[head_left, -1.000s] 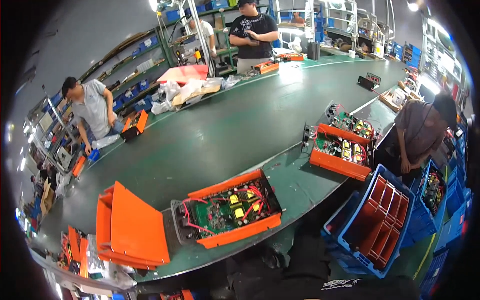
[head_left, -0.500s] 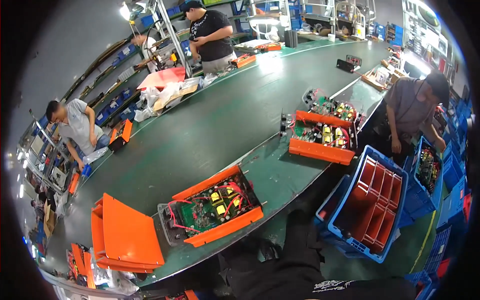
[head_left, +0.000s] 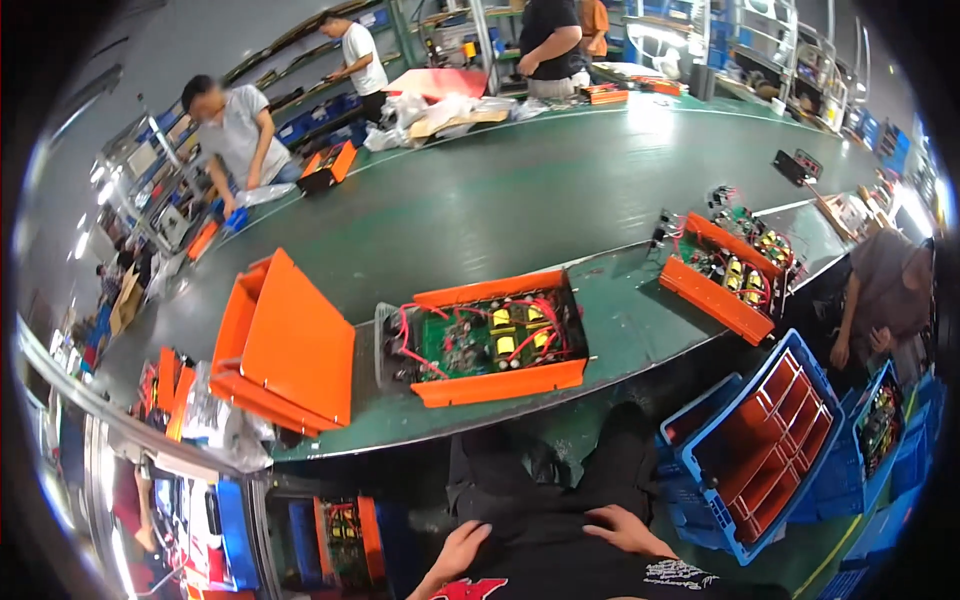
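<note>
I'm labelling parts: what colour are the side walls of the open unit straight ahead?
The side walls are orange, clearest in the head view.

Even, cool light falls across the green workbench, with a washed-out white glare patch on its far side. A lamp at far right is overexposed. Black trousers merge into dim shadow below the near edge. Fisheye distortion bows straight lines toward dark corners.

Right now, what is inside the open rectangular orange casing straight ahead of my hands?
Inside the open rectangular orange casing, I see a green circuit board, yellow blocks and red wires. The board covers whatever lies beneath it.
</note>
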